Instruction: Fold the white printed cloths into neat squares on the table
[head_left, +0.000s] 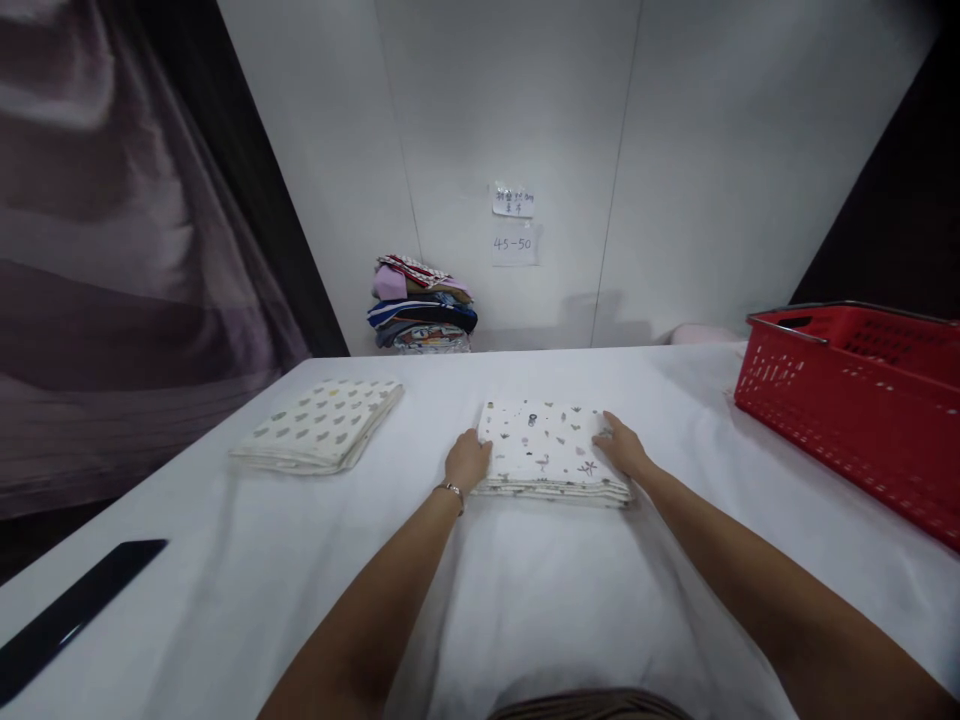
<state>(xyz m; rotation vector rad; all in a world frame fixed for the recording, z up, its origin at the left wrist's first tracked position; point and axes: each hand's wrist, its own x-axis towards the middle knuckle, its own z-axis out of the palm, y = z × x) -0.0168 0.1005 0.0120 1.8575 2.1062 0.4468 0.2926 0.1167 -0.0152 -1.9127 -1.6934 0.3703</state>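
Observation:
A folded white cloth [551, 445] with small scattered prints lies flat on the white table, its layered edge facing me. My left hand [468, 460], with a bracelet at the wrist, grips its left side, the thumb on top. On the opposite side my right hand [621, 445] holds the right edge, thumb over the top face and fingers along the side. The fingers under the cloth are partly hidden. To the left lies a second folded cloth [322, 425], cream with rows of grey-green motifs, apart from both hands.
A red perforated basket [862, 400] with a metal handle stands at the right. A dark flat slab [75, 610] lies at the left table edge. Behind the table are a stack of folded textiles [421, 310] and a wall with paper notes [514, 245]. A curtain [135, 250] hangs at left.

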